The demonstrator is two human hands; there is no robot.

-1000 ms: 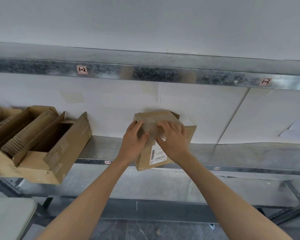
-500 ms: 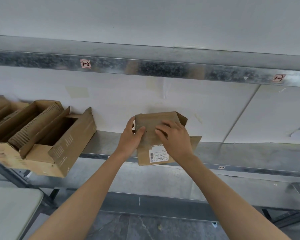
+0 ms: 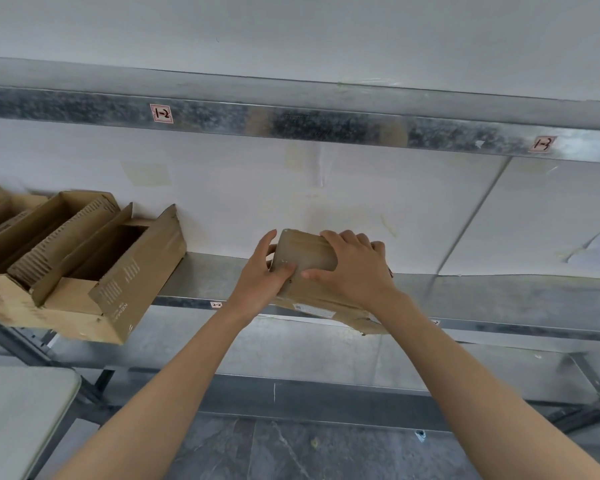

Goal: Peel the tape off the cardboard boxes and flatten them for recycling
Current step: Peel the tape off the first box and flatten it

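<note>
Head view. Asker: What is shown at the centre?

Describer: A small cardboard box [image 3: 305,259] is shown tilted at the front edge of a metal shelf [image 3: 499,299], held between two bare hands reaching up from below. A white label [image 3: 314,310] is seen on its lower face.

Asker: How are the hands placed?

Describer: The box's left side is gripped by the left hand [image 3: 258,282], with the thumb laid on the front face and the fingers wrapped behind. The top is covered by the right hand [image 3: 355,271], with the fingers curled over the far edge and the thumb pressed against the front.

Asker: Which step is in hand?

Describer: The box is judged to be midway through being squashed or turned over. It looks partly collapsed, with a ragged flap hanging past the shelf lip. Whether any tape remains cannot be made out, since the seams are hidden by the hands and the cardboard is blurred.

Asker: What is called for next?

Describer: The seams would need to be checked for tape, any strip pinched at a loose end and peeled away, and the panels then pressed flat. Several opened boxes [image 3: 84,265] are seen at the left of the same shelf, well apart and not yet flattened.
</note>
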